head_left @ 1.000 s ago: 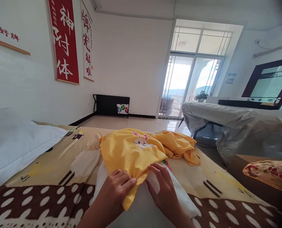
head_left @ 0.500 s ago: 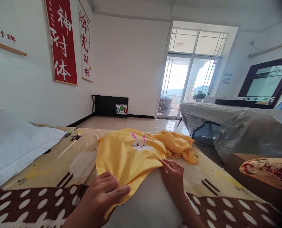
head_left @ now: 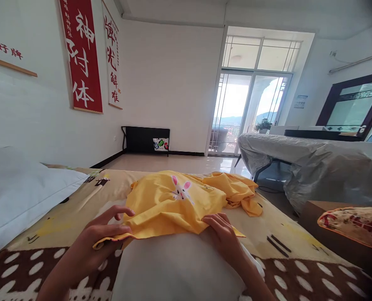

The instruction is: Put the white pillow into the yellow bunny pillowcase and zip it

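Note:
A yellow pillowcase (head_left: 154, 200) with a white rabbit print lies partly over a white pillow (head_left: 179, 267), whose near part is bare. My left hand (head_left: 101, 238) has the case's near left edge at its thumb, with the fingers curled above. The fingers of my right hand (head_left: 220, 230) are bent over the near right part of the same edge, their tips pressed into the fabric. Bunched yellow cloth (head_left: 236, 190) lies beyond my right hand; whether it belongs to the pillowcase I cannot tell.
Beneath everything is a patterned blanket (head_left: 292, 271) on a bed. Another white pillow (head_left: 32, 188) rests at the left by the wall. On the right are a cardboard box (head_left: 317, 225) with patterned fabric (head_left: 355, 225) on it and a plastic-covered table (head_left: 324, 167).
My left hand has moved left, drawing the edge of the pillowcase out sideways. My right hand has shifted slightly down and left. The rabbit print is now creased.

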Tool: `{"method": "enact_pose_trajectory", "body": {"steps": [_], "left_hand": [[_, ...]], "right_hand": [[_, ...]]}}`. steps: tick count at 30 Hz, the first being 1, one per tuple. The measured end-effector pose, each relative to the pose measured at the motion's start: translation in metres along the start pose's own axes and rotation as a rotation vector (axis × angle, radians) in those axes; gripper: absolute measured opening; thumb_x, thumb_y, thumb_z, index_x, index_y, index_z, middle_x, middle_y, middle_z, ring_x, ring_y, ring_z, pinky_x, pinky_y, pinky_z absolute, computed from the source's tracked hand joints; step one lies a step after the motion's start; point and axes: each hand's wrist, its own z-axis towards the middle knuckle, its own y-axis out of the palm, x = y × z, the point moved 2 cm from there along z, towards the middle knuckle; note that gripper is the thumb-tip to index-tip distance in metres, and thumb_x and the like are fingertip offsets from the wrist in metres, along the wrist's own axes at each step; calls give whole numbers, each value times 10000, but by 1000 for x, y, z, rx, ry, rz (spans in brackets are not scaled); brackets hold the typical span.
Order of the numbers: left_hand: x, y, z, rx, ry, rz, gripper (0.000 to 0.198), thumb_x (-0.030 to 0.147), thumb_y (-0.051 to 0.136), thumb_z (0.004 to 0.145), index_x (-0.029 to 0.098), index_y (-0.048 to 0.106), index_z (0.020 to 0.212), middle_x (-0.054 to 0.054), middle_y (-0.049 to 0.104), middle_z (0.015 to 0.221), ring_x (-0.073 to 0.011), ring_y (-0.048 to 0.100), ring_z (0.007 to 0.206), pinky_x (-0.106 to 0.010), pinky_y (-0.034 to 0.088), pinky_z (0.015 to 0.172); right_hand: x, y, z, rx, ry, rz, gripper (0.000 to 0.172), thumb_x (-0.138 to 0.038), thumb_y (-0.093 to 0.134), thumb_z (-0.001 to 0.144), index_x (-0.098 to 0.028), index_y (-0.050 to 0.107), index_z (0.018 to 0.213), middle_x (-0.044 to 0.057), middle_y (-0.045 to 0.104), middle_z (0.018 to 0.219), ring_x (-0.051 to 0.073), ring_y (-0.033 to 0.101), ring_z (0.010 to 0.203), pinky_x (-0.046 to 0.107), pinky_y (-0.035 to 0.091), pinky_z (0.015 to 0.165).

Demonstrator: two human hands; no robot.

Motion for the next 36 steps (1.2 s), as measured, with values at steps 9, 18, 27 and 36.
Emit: {"method": "enact_pose_trajectory", "body": {"steps": [9,18,27,36], "left_hand": [[-5,18,-8,-298,-244,-36,278,452,563,832,274,677,1013,-48,674,1098,-214,622,1015,-304,501,898],[-39,97,34,70,-306,90,423,342,340,926,178,481,1289,-123,516,1335,-248,444,1264,-448,363,1055],[-81,119,33,10,-408,-4,298,384,324,903,196,488,739,-69,615,800,-215,560,762,-350,419,719],[-65,118,35,110,-318,-127,343,463,428,891,177,523,1054,-88,595,1023,-218,555,967,-366,430,876]], "right_hand": [[52,11,-18,-210,408,-274,607,-144,486,695,-204,479,1299,108,569,1269,278,497,1183,452,350,954],[69,4,-25,-135,748,-373,515,-210,437,802,-172,488,1313,82,709,825,222,648,669,275,382,538],[32,-29,-15,312,155,-299,420,-52,378,611,-180,682,871,54,713,812,183,667,742,239,467,648],[14,-40,-14,-572,347,-236,276,-78,425,673,-235,648,634,9,669,694,183,623,696,264,420,638]]}}
